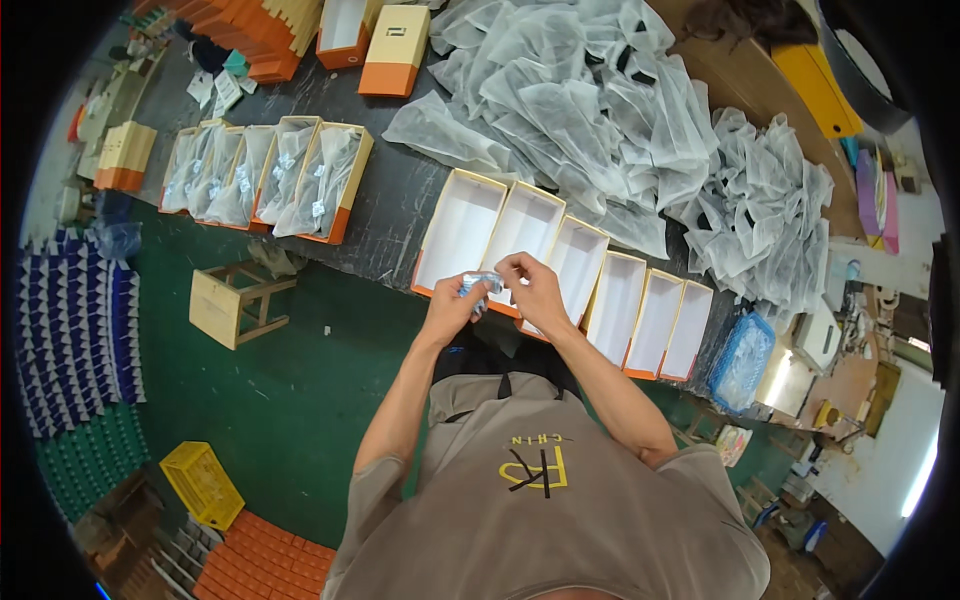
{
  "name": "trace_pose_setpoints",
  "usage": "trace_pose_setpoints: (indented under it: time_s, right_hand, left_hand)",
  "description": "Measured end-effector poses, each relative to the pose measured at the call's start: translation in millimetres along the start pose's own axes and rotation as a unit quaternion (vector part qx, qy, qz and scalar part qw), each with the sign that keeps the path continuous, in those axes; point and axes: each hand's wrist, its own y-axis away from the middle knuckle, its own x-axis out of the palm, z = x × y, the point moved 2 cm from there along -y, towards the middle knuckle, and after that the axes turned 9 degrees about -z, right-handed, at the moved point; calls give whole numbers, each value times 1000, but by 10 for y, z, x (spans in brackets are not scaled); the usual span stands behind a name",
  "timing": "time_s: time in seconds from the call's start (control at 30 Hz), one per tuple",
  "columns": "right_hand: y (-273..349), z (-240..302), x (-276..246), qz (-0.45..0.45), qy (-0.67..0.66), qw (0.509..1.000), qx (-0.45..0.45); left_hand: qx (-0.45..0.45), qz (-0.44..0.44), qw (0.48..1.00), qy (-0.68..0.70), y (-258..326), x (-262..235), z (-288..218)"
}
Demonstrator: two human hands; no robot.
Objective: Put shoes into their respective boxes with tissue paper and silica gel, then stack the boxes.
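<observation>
In front of my body, both hands are together over the near edge of the table. My left hand (453,308) is closed around a small bunch of white-and-blue sachets (482,283). My right hand (535,293) touches the bunch from the right, its thumb and fingers pinched at the sachets' edge. Under and beyond the hands stands a row of open boxes (528,222) with white insides and orange-and-cream outsides; no contents show in them. My hands partly cover the nearer ends of the middle boxes.
Piled translucent white bags (590,100) lie beyond the boxes. At the left, filled boxes (340,180) hold such bags with small sachets on top. A blue basket (742,362) sits at the table's right end. A wooden stool (238,305) and yellow crate (202,485) stand on the green floor.
</observation>
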Motion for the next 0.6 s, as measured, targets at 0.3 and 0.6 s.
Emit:
trace_pose_setpoints:
  time_s: [0.3,0.6]
  right_hand:
    - [-549,-31,592,-51,-49,994,82]
    - [-587,0,736,-2,137,990,-39]
  left_hand:
    - [-12,-16,999,46,-569,-670,-1]
    - [-73,59,995,22,-626,-751,6]
